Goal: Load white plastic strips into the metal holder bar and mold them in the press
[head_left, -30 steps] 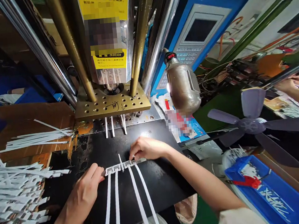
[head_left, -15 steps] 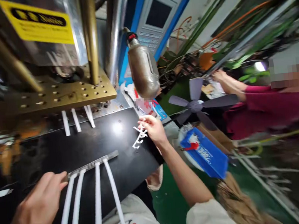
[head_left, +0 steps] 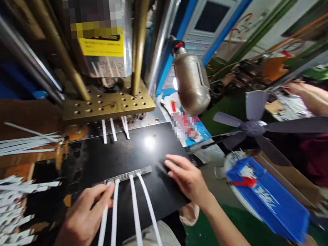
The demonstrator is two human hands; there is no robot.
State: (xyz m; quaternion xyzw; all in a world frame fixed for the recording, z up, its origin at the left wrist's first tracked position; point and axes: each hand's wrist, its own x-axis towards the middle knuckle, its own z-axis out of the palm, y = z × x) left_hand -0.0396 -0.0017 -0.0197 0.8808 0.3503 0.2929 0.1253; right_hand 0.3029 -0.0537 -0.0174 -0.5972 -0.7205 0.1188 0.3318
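Note:
A slim metal bar (head_left: 128, 175) lies on the black work plate (head_left: 160, 146), with several long white strips (head_left: 136, 214) running from it toward my lap. My left hand (head_left: 85, 211) is closed, thumb and forefinger pinching the leftmost strip at the bar's left end. The strip's top is hidden under the fingers. Right of the bar, my right hand (head_left: 188, 176) hovers over the plate's edge, fingers apart and holding nothing. Beyond the bar, shorter white strip ends (head_left: 113, 129) hang below the brass-coloured press plate (head_left: 110, 105).
Piles of white strips (head_left: 7, 215) lie at the left. A lamp (head_left: 191, 81) hangs by a blue control box (head_left: 212, 21). On the right are a fan (head_left: 253, 128), a blue tray (head_left: 278, 201) with white and red pieces, and another person's arms (head_left: 320, 94).
The small white branched piece has left my right hand, which is now open and lower. My left hand has shifted onto the leftmost strip. The view has turned left.

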